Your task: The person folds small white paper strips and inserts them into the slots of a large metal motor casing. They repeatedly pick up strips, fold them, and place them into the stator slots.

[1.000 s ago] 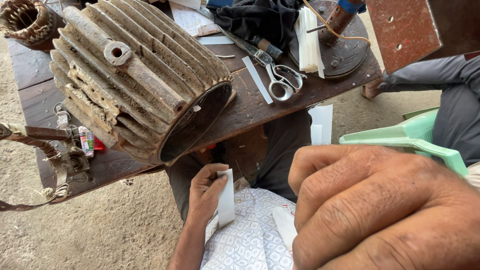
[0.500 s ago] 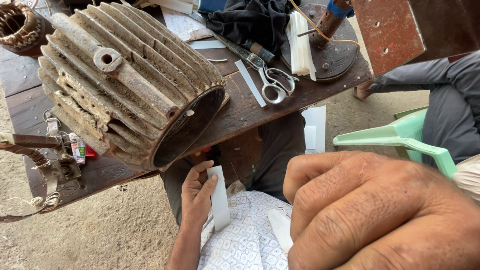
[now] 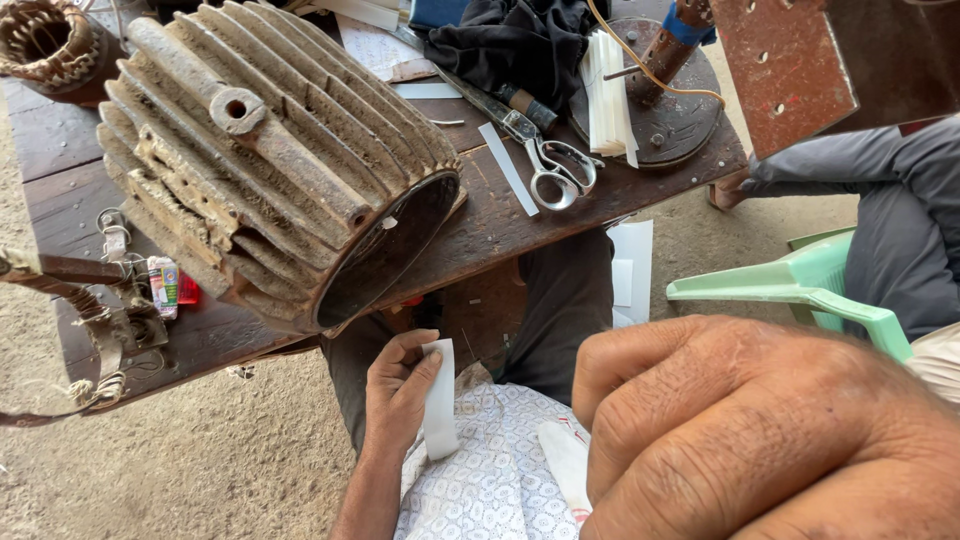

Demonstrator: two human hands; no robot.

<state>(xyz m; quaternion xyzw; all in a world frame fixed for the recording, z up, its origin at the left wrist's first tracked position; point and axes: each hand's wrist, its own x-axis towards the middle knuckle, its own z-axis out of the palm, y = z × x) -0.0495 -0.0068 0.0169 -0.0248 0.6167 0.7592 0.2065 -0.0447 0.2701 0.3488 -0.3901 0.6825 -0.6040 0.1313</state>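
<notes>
Worker's left hand (image 3: 400,395) is tilting a white paper strip (image 3: 440,398) upright in the lap, below a rusty finned motor housing (image 3: 270,160).

The strip, slanted a second ago, is now standing almost vertical — long axis running from the table edge (image 3: 490,255) down toward the patterned cloth (image 3: 490,470) — so the work on it is looking like aligning, not cutting. Thumb and fingers are pinching its left edge. The right hand (image 3: 770,430) is looming close to the camera, knuckles curled inward — whether it is gripping anything cannot be told. Scissors (image 3: 555,170) are lying unused on the table beside another strip.
</notes>
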